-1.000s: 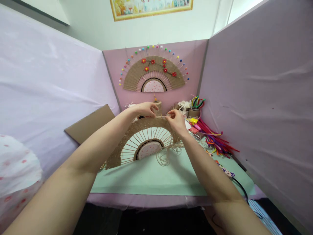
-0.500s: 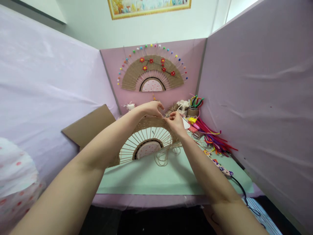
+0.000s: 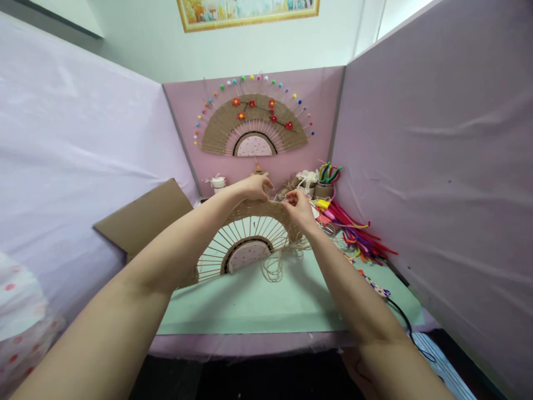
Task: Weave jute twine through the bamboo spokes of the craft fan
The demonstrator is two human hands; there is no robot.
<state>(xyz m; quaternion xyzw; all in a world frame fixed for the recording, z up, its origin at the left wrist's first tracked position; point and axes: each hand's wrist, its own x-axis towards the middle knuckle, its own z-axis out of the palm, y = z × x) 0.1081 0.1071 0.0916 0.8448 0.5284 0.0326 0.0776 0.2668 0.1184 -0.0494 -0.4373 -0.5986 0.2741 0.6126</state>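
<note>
A half-round fan frame (image 3: 245,236) of thin wooden spokes, wound with jute twine along its outer band, lies on a pale green mat (image 3: 258,303). My left hand (image 3: 255,187) pinches the twine at the top of the fan's arc. My right hand (image 3: 298,204) pinches the same strand just to the right. The two hands are almost touching. Loose twine (image 3: 275,265) trails in loops below the fan's right side.
A finished fan (image 3: 253,126) with red flowers and coloured pins hangs on the pink back panel. Pipe cleaners (image 3: 358,236) and small pots (image 3: 322,186) crowd the back right corner. A brown cardboard sheet (image 3: 144,216) leans at left. A black cable (image 3: 402,322) runs along the right edge.
The view has drifted slightly right, so everything sits a little further left in frame. Both hands stay pinched at the fan's top, with small finger movements only.
</note>
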